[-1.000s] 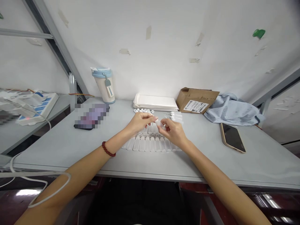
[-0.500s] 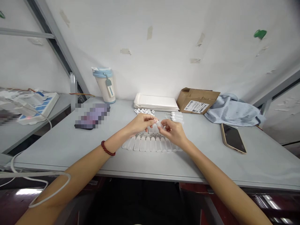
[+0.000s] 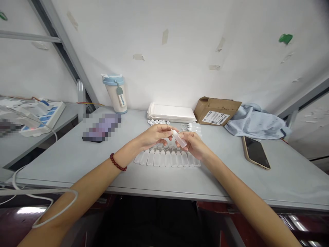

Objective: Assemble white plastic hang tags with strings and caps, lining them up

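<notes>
Bottle in the head view: a small bottle (image 3: 181,140), held up between both hands, above a row of similar bottles (image 3: 167,159) on the bench (image 3: 218,178); white caps (image 3: 158,122) lie farther back.
Left hand: the left hand (image 3: 154,136) pinches the bottle's white end.
Right hand: the right hand (image 3: 196,144) grips the translucent body from its side.
Long axis: slanted — white end up toward the left hand, base down toward the right.
Nearer hand: neither — both touch it.
</notes>
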The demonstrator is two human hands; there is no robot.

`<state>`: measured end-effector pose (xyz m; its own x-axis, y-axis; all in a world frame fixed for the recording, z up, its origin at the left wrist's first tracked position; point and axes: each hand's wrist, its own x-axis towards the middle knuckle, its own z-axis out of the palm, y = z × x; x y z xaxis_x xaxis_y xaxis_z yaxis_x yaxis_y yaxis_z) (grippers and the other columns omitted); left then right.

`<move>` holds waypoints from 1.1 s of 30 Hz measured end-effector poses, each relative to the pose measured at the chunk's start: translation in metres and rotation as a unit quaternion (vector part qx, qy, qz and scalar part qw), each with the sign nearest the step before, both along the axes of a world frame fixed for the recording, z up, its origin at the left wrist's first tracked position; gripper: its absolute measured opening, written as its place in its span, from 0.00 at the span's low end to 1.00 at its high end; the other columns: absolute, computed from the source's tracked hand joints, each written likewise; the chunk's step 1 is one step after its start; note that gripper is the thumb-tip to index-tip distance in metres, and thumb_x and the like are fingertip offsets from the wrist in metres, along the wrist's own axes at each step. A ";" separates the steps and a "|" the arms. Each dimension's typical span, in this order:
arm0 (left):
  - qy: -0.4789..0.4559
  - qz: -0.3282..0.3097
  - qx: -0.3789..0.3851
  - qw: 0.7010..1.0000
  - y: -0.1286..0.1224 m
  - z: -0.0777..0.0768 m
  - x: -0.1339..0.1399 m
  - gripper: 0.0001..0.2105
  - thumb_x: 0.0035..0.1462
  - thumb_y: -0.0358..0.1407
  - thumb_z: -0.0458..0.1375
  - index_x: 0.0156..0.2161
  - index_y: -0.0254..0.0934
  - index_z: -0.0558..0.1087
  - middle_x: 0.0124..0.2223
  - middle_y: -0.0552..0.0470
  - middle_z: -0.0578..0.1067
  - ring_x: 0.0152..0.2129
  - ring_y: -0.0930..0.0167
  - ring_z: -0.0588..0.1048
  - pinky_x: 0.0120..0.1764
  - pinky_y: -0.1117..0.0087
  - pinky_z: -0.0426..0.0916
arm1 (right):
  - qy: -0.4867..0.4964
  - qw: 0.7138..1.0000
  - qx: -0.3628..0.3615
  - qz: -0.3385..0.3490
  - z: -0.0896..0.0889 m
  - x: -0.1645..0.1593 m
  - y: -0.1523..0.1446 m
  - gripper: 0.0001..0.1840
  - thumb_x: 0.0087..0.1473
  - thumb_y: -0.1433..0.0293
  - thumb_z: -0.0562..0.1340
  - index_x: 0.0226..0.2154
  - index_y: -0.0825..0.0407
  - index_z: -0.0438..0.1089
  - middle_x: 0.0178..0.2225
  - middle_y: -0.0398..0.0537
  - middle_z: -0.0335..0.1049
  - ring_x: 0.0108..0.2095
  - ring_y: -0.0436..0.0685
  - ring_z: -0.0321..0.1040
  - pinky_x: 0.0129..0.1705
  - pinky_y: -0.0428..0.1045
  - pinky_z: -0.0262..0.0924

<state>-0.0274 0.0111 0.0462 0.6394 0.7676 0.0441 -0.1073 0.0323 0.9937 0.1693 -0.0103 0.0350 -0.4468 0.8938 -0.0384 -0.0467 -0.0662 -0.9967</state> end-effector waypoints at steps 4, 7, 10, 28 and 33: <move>-0.001 0.008 -0.004 1.000 -0.001 0.001 0.001 0.14 0.51 0.42 0.62 0.41 0.37 0.76 0.36 0.49 0.71 0.31 0.73 0.67 0.25 0.75 0.64 | 0.010 1.000 -0.007 0.002 -0.002 0.000 0.002 0.14 0.49 0.60 0.61 0.23 0.55 0.68 0.22 0.43 0.69 0.15 0.43 0.50 0.19 0.45 0.48; 0.015 0.044 0.004 0.999 -0.003 0.001 0.005 0.15 0.51 0.45 0.61 0.37 0.34 0.76 0.37 0.47 0.71 0.29 0.74 0.68 0.24 0.76 0.63 | -0.007 0.999 0.028 -0.017 0.000 0.000 0.001 0.14 0.49 0.60 0.62 0.25 0.55 0.69 0.22 0.43 0.69 0.16 0.44 0.52 0.20 0.44 0.48; 0.027 0.117 0.040 0.992 -0.006 0.001 0.009 0.16 0.51 0.47 0.60 0.35 0.33 0.75 0.38 0.46 0.71 0.27 0.74 0.69 0.21 0.77 0.62 | -0.032 0.995 0.067 -0.069 0.004 0.000 -0.001 0.14 0.47 0.59 0.64 0.27 0.55 0.69 0.23 0.43 0.70 0.18 0.44 0.53 0.20 0.44 0.49; 0.065 0.170 0.119 0.976 -0.008 0.001 0.014 0.17 0.54 0.46 0.57 0.27 0.31 0.70 0.26 0.52 0.70 0.19 0.78 0.67 0.18 0.77 0.62 | -0.226 0.772 0.549 -0.227 -0.010 -0.002 -0.003 0.06 0.55 0.67 0.60 0.37 0.51 0.67 0.33 0.48 0.71 0.27 0.51 0.65 0.24 0.46 0.63; 0.072 0.150 0.122 0.978 -0.006 -0.001 0.012 0.16 0.53 0.45 0.58 0.27 0.31 0.72 0.23 0.53 0.69 0.18 0.78 0.66 0.20 0.77 0.63 | -0.239 0.767 0.551 -0.228 -0.010 -0.001 -0.003 0.06 0.56 0.67 0.59 0.38 0.50 0.67 0.33 0.48 0.73 0.27 0.51 0.67 0.26 0.47 0.65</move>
<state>-0.0158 0.0051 0.0455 0.4004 0.8993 0.1760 0.0659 -0.2198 0.9733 0.1688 -0.0130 0.0246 -0.2486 0.5611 0.7895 0.5729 0.7424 -0.3473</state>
